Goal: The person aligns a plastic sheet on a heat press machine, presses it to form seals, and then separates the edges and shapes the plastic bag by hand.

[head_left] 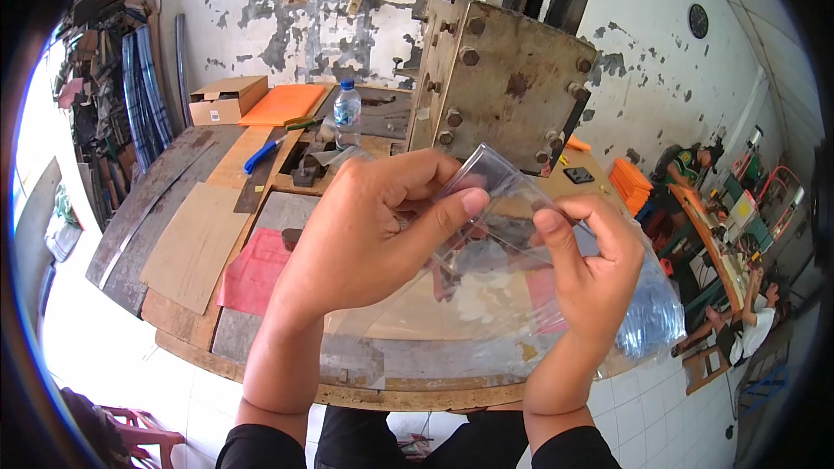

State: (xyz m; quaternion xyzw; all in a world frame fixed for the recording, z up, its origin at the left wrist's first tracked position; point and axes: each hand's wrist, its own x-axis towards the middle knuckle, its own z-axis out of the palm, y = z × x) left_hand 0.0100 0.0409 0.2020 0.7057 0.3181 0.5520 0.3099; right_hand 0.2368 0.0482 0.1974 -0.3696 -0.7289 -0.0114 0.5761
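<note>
Between my two hands is a clear plastic piece [488,175], folded or layered, raised above the front of the work table. My left hand [391,217] pinches its left side, thumb on top. At its right side my right hand [595,247] has thumb and forefinger closed on the plastic. Below them a wide transparent sheet [417,317] lies over the wooden table edge [400,393]. Under my left forearm a red cloth [252,274] is partly hidden.
A large bolted metal machine [512,78] rises behind my hands. Further left are a water bottle [347,113], a blue-handled tool [261,156], orange sheets [282,105] and a cardboard box [228,101]. Two people [686,165] sit far right, beside orange stacks [631,184].
</note>
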